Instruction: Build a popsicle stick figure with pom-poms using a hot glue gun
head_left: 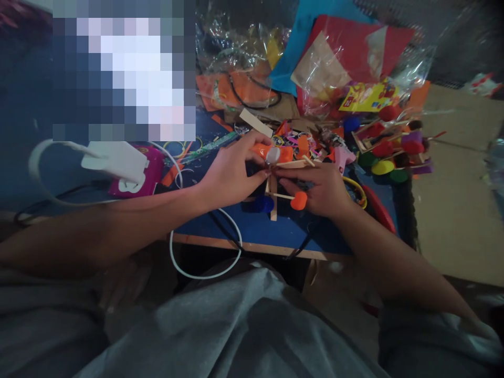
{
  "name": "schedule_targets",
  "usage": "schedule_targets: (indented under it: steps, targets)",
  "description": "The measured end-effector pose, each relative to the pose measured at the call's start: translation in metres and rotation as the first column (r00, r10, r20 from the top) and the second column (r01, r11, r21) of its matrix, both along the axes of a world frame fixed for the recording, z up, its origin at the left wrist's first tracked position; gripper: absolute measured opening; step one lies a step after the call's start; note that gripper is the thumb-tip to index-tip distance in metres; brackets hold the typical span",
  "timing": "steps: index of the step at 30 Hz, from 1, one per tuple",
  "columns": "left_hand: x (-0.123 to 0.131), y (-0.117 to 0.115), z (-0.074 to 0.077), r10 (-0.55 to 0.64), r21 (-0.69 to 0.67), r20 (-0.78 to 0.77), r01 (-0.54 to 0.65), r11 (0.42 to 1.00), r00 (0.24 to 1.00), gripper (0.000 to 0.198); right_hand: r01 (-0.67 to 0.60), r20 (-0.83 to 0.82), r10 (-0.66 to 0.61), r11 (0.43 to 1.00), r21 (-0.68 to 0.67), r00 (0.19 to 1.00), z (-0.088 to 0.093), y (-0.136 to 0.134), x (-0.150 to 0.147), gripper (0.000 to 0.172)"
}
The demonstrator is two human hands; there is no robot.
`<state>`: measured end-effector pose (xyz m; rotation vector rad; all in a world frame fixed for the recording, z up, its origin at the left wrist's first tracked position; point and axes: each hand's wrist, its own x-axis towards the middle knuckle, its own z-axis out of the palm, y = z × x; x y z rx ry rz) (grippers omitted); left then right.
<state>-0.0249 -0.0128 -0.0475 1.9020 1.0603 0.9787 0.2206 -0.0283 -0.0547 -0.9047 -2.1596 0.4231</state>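
Observation:
My left hand [232, 173] is closed around an orange glue tube [271, 153] with a white cap, its tip against a small wooden stick frame [272, 193]. My right hand [321, 186] grips that frame from the right, fingers pinched on its sticks. The frame carries an orange round wheel [298, 200] and a blue round wheel [262, 203]. Both hands hover over a blue board [271, 231] just beyond my knees.
A white charger [116, 160] with a looping white cable [205, 270] lies on a pink box at left. Craft litter, coloured paper, plastic bags [326, 63] and a stick model with coloured balls [388, 149] crowd the back and right. A blurred patch covers the upper left.

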Motion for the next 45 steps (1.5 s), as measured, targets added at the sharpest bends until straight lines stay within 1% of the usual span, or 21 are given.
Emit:
schedule_targets:
  steps: [3, 6, 9, 12, 14, 16, 19, 22, 24, 29, 34, 37, 39, 41, 45]
  targets:
    - [0.001, 0.003, 0.004, 0.028, -0.136, 0.156, -0.007, 0.991, 0.987, 0.049, 0.040, -0.034, -0.038, 0.998, 0.041, 0.999, 0.001, 0.000, -0.001, 0.027]
    - [0.004, 0.004, 0.004, 0.080, -0.321, 0.324, 0.030, 0.947, 0.943, 0.050, 0.081, -0.041, -0.077, 0.993, 0.085, 0.996, 0.002, 0.001, -0.001, 0.027]
    - [0.008, 0.004, 0.003, 0.120, -0.453, 0.475, 0.126, 0.883, 0.872, 0.046, 0.096, -0.061, -0.089, 0.988, 0.119, 0.994, 0.005, 0.001, -0.001, 0.026]
    - [0.011, 0.001, 0.005, 0.131, -0.519, 0.584, 0.245, 0.819, 0.801, 0.045, 0.063, -0.114, -0.050, 0.991, 0.115, 0.992, 0.009, 0.000, -0.002, 0.025]
    - [0.012, -0.001, 0.007, 0.147, -0.550, 0.626, 0.301, 0.779, 0.766, 0.048, 0.049, -0.134, -0.035, 0.993, 0.103, 0.990, 0.012, -0.001, -0.002, 0.024]
    - [0.013, -0.004, 0.010, 0.168, -0.577, 0.642, 0.327, 0.748, 0.748, 0.049, 0.041, -0.142, -0.023, 0.991, 0.125, 0.990, 0.013, -0.001, -0.003, 0.024]
    - [0.012, -0.007, 0.013, 0.191, -0.605, 0.648, 0.345, 0.718, 0.738, 0.049, 0.020, -0.139, 0.006, 0.982, 0.187, 0.990, 0.013, 0.000, -0.003, 0.027]
    - [0.012, -0.008, 0.014, 0.195, -0.623, 0.647, 0.364, 0.692, 0.737, 0.048, 0.004, -0.149, 0.029, 0.977, 0.214, 0.988, 0.012, 0.000, -0.004, 0.030]
    - [0.012, -0.008, 0.014, 0.182, -0.623, 0.642, 0.369, 0.690, 0.745, 0.047, 0.002, -0.157, 0.034, 0.975, 0.222, 0.987, 0.012, -0.001, -0.005, 0.029]
    - [0.013, -0.008, 0.013, 0.189, -0.606, 0.651, 0.353, 0.713, 0.735, 0.046, 0.037, -0.129, -0.004, 0.967, 0.254, 0.992, 0.012, -0.003, -0.007, 0.029]
    - [0.013, -0.008, 0.013, 0.183, -0.603, 0.657, 0.364, 0.710, 0.731, 0.049, 0.050, -0.146, -0.008, 0.956, 0.288, 0.989, 0.011, -0.003, -0.007, 0.029]
    - [0.012, -0.010, 0.015, 0.181, -0.602, 0.656, 0.364, 0.711, 0.733, 0.049, 0.061, -0.135, -0.017, 0.943, 0.326, 0.991, 0.012, -0.003, -0.008, 0.025]
    - [0.013, -0.011, 0.016, 0.194, -0.613, 0.657, 0.366, 0.700, 0.729, 0.049, 0.055, -0.133, -0.010, 0.940, 0.338, 0.991, 0.013, -0.003, -0.009, 0.023]
    - [0.013, -0.011, 0.017, 0.216, -0.623, 0.663, 0.369, 0.690, 0.717, 0.050, 0.049, -0.146, -0.001, 0.944, 0.326, 0.989, 0.012, -0.004, -0.010, 0.026]
    - [0.014, -0.011, 0.020, 0.265, -0.626, 0.681, 0.354, 0.695, 0.682, 0.054, 0.033, -0.121, -0.002, 0.968, 0.250, 0.993, 0.006, -0.006, -0.007, 0.040]
